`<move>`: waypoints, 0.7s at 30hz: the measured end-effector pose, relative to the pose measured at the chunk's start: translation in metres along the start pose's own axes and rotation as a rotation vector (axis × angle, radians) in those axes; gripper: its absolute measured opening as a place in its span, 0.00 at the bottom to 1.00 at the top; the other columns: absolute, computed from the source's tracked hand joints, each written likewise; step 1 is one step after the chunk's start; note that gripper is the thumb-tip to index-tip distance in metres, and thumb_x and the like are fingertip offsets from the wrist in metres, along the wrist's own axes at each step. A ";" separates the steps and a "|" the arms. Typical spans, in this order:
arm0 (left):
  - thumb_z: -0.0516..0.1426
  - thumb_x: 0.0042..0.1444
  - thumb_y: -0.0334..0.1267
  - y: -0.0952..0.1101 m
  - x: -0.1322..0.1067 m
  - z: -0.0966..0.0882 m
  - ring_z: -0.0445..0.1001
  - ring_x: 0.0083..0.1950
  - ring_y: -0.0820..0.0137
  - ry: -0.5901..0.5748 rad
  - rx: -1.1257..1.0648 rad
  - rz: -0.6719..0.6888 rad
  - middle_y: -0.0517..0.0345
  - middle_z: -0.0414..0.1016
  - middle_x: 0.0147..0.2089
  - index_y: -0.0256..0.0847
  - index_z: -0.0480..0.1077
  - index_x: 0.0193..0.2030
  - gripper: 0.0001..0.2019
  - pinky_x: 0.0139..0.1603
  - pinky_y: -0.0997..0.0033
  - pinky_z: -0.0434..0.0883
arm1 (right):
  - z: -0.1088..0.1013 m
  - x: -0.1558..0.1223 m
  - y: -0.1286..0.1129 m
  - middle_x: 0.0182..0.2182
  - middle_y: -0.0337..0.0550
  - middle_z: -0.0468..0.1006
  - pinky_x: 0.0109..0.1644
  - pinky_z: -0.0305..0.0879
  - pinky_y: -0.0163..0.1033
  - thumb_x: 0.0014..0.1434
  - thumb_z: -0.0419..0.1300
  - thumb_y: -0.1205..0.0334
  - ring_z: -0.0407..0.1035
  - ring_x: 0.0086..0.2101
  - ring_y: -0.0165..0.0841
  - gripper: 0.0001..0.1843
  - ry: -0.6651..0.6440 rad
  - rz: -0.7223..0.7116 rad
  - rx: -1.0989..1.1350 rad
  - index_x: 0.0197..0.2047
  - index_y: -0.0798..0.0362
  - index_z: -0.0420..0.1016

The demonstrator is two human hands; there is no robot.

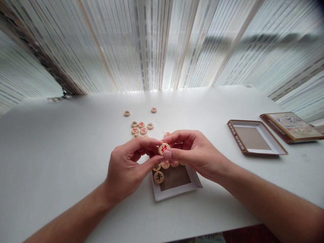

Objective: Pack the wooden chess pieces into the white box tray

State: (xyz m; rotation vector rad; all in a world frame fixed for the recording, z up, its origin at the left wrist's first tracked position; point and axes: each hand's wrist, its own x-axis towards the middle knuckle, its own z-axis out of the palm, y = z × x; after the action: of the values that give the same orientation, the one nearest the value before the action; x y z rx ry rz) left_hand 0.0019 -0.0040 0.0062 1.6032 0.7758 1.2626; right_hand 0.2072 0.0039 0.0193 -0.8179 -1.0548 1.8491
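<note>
Between the fingertips of both hands is a round wooden xiangqi piece (164, 148) with a red character facing me. My left hand (134, 160) pinches it from the left with thumb and fingers. From the right, my right hand (193, 148) grips the same piece, its thumb over the lower right edge. Below the hands lies a shallow white-walled box tray (177, 194) with a brown bottom. Several pieces sit along its far side, among them a red-marked piece (165, 164), and a black-marked piece (158, 177) rests at its left; my hands hide part of this row.
Loose xiangqi pieces (141, 125) lie on the white table (76, 152) beyond my hands, with a black-marked piece (127, 113) and a red-marked piece (154, 110) farther back. To the right are another shallow box tray (255, 138) and a printed box lid (293, 125). A striped curtain (157, 44) hangs behind.
</note>
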 end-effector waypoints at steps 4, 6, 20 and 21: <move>0.73 0.54 0.21 0.000 -0.001 0.000 0.84 0.38 0.75 -0.003 0.067 0.026 0.62 0.87 0.40 0.43 0.84 0.48 0.18 0.44 0.80 0.82 | 0.001 0.000 0.002 0.27 0.40 0.84 0.32 0.73 0.30 0.40 0.86 0.66 0.76 0.28 0.28 0.20 0.027 0.025 -0.032 0.37 0.55 0.87; 0.72 0.55 0.20 0.000 -0.002 0.000 0.83 0.38 0.75 -0.010 0.098 0.050 0.62 0.87 0.40 0.43 0.84 0.48 0.18 0.42 0.80 0.82 | 0.002 0.001 0.001 0.26 0.41 0.84 0.30 0.72 0.29 0.40 0.86 0.66 0.75 0.26 0.27 0.20 0.027 0.029 -0.047 0.35 0.56 0.86; 0.67 0.57 0.15 0.003 0.001 0.000 0.85 0.39 0.74 -0.075 0.081 0.108 0.61 0.89 0.41 0.46 0.83 0.52 0.22 0.42 0.79 0.81 | 0.005 -0.002 -0.003 0.24 0.41 0.84 0.29 0.73 0.30 0.48 0.84 0.61 0.75 0.24 0.27 0.15 -0.003 -0.054 -0.081 0.31 0.57 0.84; 0.67 0.57 0.15 0.003 0.001 0.000 0.85 0.39 0.74 -0.080 0.077 0.111 0.61 0.88 0.41 0.45 0.83 0.52 0.23 0.42 0.78 0.81 | 0.005 -0.002 -0.002 0.24 0.41 0.84 0.30 0.73 0.30 0.49 0.84 0.61 0.75 0.24 0.27 0.14 -0.004 -0.065 -0.087 0.32 0.57 0.85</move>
State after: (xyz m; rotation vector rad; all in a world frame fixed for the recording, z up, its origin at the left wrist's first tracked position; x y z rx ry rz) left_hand 0.0022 -0.0044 0.0092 1.7690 0.7013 1.2512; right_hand 0.2045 0.0007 0.0240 -0.8215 -1.1572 1.7617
